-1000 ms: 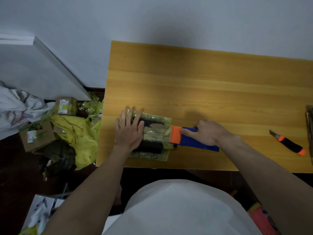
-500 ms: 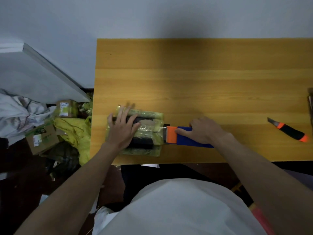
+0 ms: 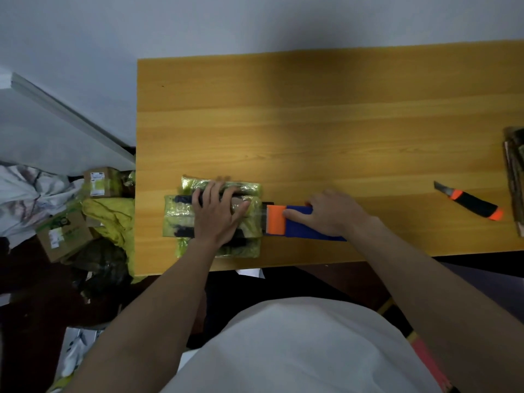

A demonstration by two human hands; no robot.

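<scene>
Wood-grain table (image 3: 312,123), crinkly bundle (image 3: 178,219), blocky dispenser (image 3: 300,232)

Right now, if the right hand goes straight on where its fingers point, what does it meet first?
Probably the green wrapped bundle, right beside the tape dispenser that the right hand holds.

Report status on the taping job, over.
Left grip flat, pressing wrapped bundle. Right grip holds tape dispenser at bundle's right end. Utility knife lies far right on table, out of the way.
</scene>
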